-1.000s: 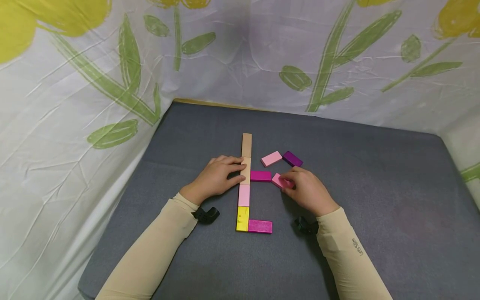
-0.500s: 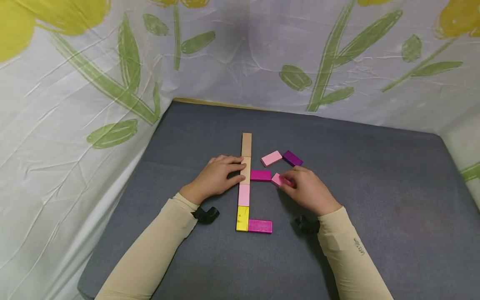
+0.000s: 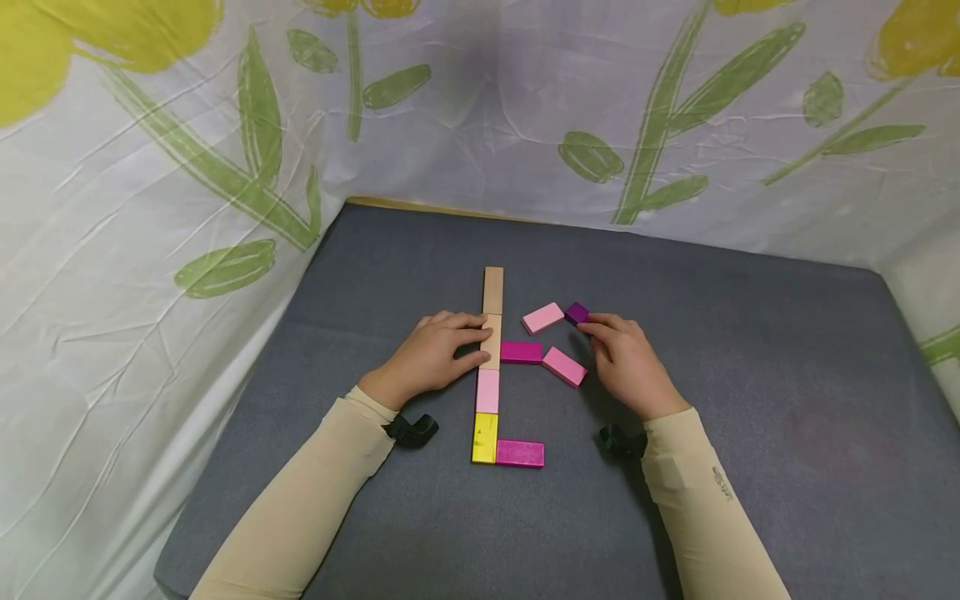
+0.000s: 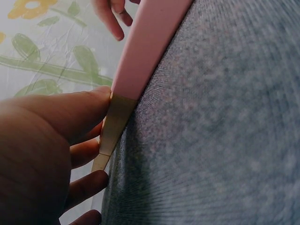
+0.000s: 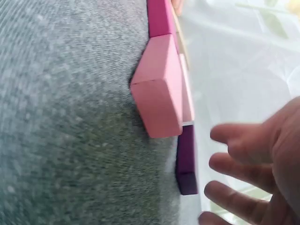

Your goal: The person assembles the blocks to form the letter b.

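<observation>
My left hand [image 3: 431, 357] rests its fingertips on a tan block [image 3: 492, 342] in a straight column of blocks. In the left wrist view the thumb lies against the block's top edge, with a pink block [image 4: 145, 51] adjoining. My right hand [image 3: 632, 367] reaches over the near end of a purple block [image 3: 576, 313], covering part of it in the head view. The right wrist view shows its fingers [image 5: 239, 201] loosely spread beside the purple block [image 5: 186, 159], with a gap between. A slanted pink block [image 3: 564, 367] lies just below that hand, its corner at a magenta block [image 3: 521, 352].
Another tan block [image 3: 493, 290] tops the column; below come a pink block [image 3: 488, 392] and a yellow block [image 3: 485, 437]. A second magenta block [image 3: 521, 452] extends right from the yellow one. A tilted pink block [image 3: 542, 317] meets the purple one. All lie on a grey cloth-covered table [image 3: 750, 375].
My right hand has let go of the slanted pink block and moved up and slightly right to the purple block. The left hand and the blocks have stayed in place.
</observation>
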